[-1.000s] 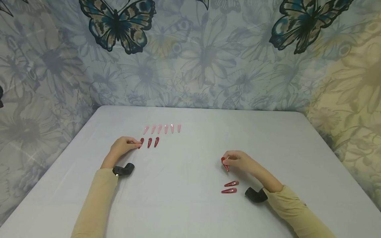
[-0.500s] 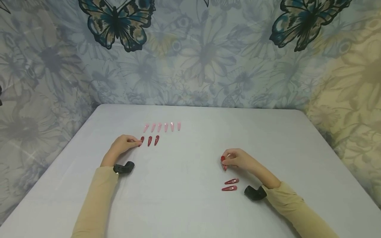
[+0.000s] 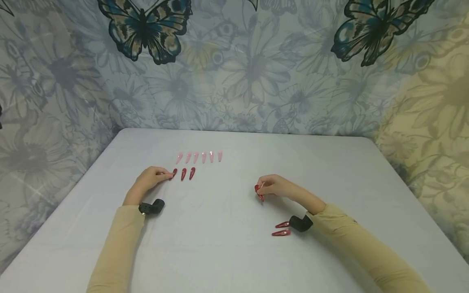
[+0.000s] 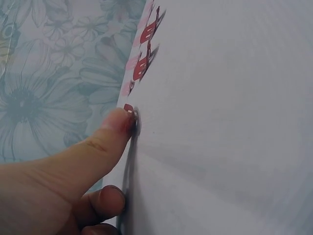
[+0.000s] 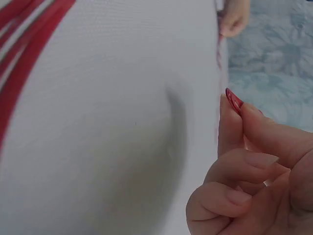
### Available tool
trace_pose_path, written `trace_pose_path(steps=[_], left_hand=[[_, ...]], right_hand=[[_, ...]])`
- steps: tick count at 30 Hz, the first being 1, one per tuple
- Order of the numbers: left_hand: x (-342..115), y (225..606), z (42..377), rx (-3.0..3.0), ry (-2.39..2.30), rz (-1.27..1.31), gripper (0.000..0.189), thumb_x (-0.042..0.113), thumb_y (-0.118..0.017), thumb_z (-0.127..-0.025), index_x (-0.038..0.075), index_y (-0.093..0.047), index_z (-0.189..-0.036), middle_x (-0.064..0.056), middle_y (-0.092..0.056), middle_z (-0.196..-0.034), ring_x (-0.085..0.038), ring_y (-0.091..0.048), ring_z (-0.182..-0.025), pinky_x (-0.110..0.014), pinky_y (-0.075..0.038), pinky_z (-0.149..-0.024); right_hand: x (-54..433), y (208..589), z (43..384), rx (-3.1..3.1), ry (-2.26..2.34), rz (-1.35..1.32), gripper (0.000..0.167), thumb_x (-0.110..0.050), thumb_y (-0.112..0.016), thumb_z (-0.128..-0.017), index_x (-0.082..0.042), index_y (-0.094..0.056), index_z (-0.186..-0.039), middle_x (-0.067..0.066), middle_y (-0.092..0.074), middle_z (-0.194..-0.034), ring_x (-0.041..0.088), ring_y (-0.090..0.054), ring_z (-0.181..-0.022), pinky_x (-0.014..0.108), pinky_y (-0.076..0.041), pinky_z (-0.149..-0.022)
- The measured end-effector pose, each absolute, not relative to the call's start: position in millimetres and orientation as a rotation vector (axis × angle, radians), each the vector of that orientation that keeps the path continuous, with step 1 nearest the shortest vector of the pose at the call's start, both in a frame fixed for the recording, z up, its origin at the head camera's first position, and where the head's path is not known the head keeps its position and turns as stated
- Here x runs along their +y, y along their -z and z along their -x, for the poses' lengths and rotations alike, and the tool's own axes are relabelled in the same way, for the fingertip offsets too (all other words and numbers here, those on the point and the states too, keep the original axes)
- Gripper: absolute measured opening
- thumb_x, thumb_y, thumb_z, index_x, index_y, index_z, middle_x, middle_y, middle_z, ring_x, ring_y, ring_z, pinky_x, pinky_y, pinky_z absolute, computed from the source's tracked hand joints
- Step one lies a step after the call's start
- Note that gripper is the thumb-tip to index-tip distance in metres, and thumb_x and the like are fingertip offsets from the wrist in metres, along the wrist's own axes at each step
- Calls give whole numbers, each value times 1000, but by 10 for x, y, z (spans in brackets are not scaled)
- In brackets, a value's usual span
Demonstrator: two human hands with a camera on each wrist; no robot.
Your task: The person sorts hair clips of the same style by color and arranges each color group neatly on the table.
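Note:
At the left end of a short row, my left hand (image 3: 149, 181) pinches a red snap hair clip (image 3: 174, 172) lying on the table; in the left wrist view my thumb covers most of that clip. Two more red hair clips, one of them the near neighbour (image 3: 183, 174), lie just right of it. My right hand (image 3: 280, 188) holds another red hair clip (image 5: 234, 102) between thumb and forefinger, over the middle right of the table, its narrow end pointing down in the head view.
Several pink hair clips (image 3: 196, 157) form a row behind the red ones. Two red clips, the front one (image 3: 281, 233) fully visible, lie near my right wrist; its black camera (image 3: 301, 223) overlaps the other. The white table (image 3: 220, 252) meets a flowered backdrop (image 3: 253, 81).
My right hand has moved left and slightly away from me, carrying its red hair clip. The left hand stays at the end of the red row.

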State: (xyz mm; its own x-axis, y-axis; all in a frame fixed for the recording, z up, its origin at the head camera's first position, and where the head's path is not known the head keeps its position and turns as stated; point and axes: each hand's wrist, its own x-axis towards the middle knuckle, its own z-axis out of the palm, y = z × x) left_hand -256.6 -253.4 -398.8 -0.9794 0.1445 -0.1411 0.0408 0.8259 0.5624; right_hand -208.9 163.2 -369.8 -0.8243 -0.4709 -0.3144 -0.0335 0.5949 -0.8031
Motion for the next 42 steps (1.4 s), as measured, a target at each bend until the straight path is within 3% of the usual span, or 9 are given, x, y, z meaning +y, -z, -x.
trace_pose_path(steps=[4, 12, 23, 31, 42], left_hand=[[-2527, 3973, 2568, 2822, -864, -143, 30, 29, -63, -95, 1, -73, -100, -23, -65, -119, -35, -57, -102, -52, -44, -95], [-2506, 3950, 2540, 2814, -874, -122, 29, 27, -66, -93, 2, -74, -106, -25, -62, -127, -42, -56, -117, -56, -42, -102], [-2495, 3954, 2534, 2839, -894, -84, 28, 27, -69, -91, 5, -74, -107, -23, -64, -125, -34, -59, -102, -51, -45, -94], [-2527, 3979, 2535, 2838, -883, -76, 29, 28, -68, -91, 6, -74, -108, -23, -64, -127, -38, -58, -110, -53, -44, -97], [-2517, 3974, 2545, 2838, -891, -84, 28, 28, -68, -91, 6, -74, -109, -23, -64, -126, -37, -59, -108, -52, -45, -97]], right_hand=[[1438, 3694, 2197, 2337, 1121, 395, 13, -13, -63, -94, -7, -56, -84, -6, -41, -59, 9, -34, -56, 22, -28, -53], [1060, 3634, 2380, 2347, 1214, 383, 9, -9, -65, -91, -5, -57, -88, -5, -47, -58, 9, -34, -52, 22, -29, -51], [564, 3667, 2641, 2400, 1268, 219, 9, -10, -67, -90, -9, -58, -88, -7, -57, -61, 8, -32, -52, 21, -27, -49], [296, 3765, 2763, 2421, 1369, 160, 14, -7, -68, -87, -9, -56, -80, -9, -56, -59, 7, -36, -53, 19, -28, -52], [-25, 3882, 2798, 2494, 1407, 148, 18, -8, -70, -87, -10, -54, -77, -4, -50, -73, 8, -39, -58, 18, -33, -51]])
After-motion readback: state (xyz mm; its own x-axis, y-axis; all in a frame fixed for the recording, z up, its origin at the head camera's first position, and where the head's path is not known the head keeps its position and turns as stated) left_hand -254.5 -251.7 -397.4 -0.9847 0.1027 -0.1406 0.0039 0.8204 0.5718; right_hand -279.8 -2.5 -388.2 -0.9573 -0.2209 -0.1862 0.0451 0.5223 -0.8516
